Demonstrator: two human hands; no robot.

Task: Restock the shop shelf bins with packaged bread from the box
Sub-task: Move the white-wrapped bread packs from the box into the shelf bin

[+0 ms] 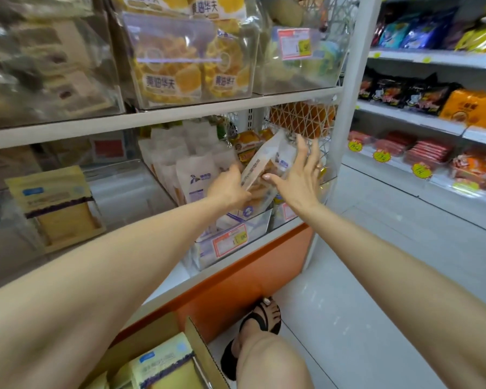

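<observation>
A white bread packet [267, 161] leans tilted over a clear shelf bin [233, 242] on the lower shelf. My left hand [228, 186] grips its lower left edge. My right hand [300, 175] has its fingers spread straight and presses the packet's right side. Several similar white packets [194, 175] stand upright in the bin behind. The cardboard box [199, 349] sits on the floor at the bottom, with yellow-wrapped bread packets [163, 366] inside.
To the left, a clear bin [17, 226] holds one yellow bread packet [56, 203]. The upper shelf carries bins of yellow waffle packs [185, 57]. A white upright post [348, 108] stands right of my hands. My sandalled foot [261, 318] rests by the orange shelf base [236, 287].
</observation>
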